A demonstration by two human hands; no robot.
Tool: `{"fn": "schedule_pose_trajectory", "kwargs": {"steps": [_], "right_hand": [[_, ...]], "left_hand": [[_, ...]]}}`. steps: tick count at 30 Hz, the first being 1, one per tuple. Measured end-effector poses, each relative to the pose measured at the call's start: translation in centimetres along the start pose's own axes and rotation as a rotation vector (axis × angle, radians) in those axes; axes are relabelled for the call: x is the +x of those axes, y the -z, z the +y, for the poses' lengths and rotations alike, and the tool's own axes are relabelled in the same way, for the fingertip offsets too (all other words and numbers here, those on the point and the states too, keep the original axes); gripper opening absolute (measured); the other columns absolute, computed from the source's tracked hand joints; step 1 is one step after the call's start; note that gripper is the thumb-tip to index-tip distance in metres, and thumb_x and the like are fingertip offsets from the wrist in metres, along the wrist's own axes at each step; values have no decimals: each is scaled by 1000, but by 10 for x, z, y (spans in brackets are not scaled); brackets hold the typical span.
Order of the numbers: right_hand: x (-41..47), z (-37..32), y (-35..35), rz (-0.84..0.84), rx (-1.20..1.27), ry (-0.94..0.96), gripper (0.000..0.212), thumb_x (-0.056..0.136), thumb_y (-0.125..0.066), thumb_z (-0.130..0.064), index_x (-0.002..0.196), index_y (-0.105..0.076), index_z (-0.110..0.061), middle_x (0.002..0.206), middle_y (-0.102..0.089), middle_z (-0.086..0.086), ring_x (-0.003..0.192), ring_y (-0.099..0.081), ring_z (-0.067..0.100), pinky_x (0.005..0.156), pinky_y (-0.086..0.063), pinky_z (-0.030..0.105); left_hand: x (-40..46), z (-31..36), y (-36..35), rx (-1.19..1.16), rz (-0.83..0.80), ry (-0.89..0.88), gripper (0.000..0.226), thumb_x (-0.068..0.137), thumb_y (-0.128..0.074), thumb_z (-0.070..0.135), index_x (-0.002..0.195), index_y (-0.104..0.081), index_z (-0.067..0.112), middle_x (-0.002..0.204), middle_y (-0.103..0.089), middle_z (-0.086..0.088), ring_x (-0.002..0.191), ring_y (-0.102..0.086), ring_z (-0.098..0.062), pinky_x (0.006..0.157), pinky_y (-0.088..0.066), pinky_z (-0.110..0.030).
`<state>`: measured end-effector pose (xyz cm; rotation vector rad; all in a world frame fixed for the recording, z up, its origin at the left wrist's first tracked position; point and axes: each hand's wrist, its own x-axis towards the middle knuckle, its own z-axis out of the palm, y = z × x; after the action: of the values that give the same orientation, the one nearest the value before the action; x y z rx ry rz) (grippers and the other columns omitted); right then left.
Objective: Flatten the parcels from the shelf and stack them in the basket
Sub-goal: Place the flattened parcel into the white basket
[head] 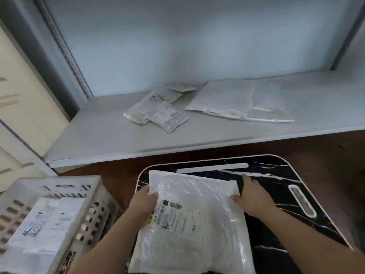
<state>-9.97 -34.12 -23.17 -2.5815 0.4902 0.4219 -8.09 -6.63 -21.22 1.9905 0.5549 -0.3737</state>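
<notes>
A white plastic parcel point(197, 220) with a printed label lies on a small black marble-pattern table point(280, 194). My left hand point(143, 200) grips the parcel's left edge, thumb on top. My right hand point(250, 200) holds its right edge, thumb on top and fingers under the side. A cream slotted basket point(92, 212) stands at the lower left with a flat white parcel point(49, 220) inside. On the grey shelf point(98, 135) lie small labelled parcels point(158, 111) in a loose pile and a large white parcel point(237, 99).
The shelf's back wall and perforated upright point(65, 48) rise behind the parcels. A cream cabinet point(23, 91) stands at the far left. Brown floor point(325, 147) shows between the shelf edge and the small table.
</notes>
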Motion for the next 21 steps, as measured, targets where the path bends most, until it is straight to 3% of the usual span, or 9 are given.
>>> {"fn": "schedule_pose_trajectory", "kwargs": {"steps": [2,6,8,10,11,13,15,17,21], "right_hand": [[7,1,-10,-44,-15,29,75,93,-56,-45,151,-20,-14,150,-32,14,133,-41,29,106,-38,37],[23,3,-30,-28,181,-105,66,99,-35,-51,148,-30,-7,147,-40,17,133,-40,31,105,-35,38],[27,1,-28,33,248,-138,61,102,-26,-48,140,-40,-3,137,-49,20,125,-46,33,101,-38,37],[31,-3,-21,67,257,-134,54,104,-21,-41,136,-43,-3,132,-51,21,122,-46,34,100,-39,37],[35,-4,-18,93,277,-135,56,104,-21,-42,135,-45,-2,131,-52,21,120,-46,34,100,-40,39],[43,-5,-12,100,367,-157,65,100,-22,-53,130,-53,-3,126,-55,22,115,-51,35,99,-42,43],[46,-6,-3,100,456,-158,73,95,-25,-64,131,-54,-7,130,-55,18,117,-51,34,100,-42,44],[35,-21,15,91,559,-38,82,86,-35,-72,138,-49,-11,141,-50,11,126,-47,29,104,-38,40],[12,-53,56,103,581,361,93,72,-57,-74,148,-36,-25,150,-37,-4,138,-34,18,113,-27,37]], "left_hand": [[0,9,-8,101,-17,-38,20,99,-46,19,97,-64,9,86,-69,-12,74,-68,-24,64,-55,-33],[-3,38,-12,-154,-297,-40,20,95,-60,22,82,-65,8,93,-72,-19,86,-68,-35,84,-55,-52],[12,37,-11,-202,-282,23,23,93,-61,26,76,-58,11,86,-70,-16,80,-65,-28,80,-54,-41],[18,36,-10,12,-75,-35,28,94,-58,31,71,-49,17,76,-60,-3,73,-55,-19,74,-47,-32],[16,43,-10,42,-61,-31,28,94,-58,29,70,-50,17,74,-58,-2,70,-54,-18,73,-46,-33],[7,58,-9,55,-255,-231,24,93,-60,20,70,-56,13,73,-63,-6,67,-58,-20,71,-49,-36],[0,76,-6,153,-286,-368,25,91,-63,18,68,-55,14,70,-60,-4,64,-55,-17,66,-46,-28],[1,86,1,295,-254,-425,31,90,-64,22,63,-49,17,66,-51,0,62,-47,-13,61,-38,-24],[-24,121,12,221,-343,-578,21,88,-68,23,79,-64,5,72,-57,-6,62,-55,-4,64,-41,-24]]}}
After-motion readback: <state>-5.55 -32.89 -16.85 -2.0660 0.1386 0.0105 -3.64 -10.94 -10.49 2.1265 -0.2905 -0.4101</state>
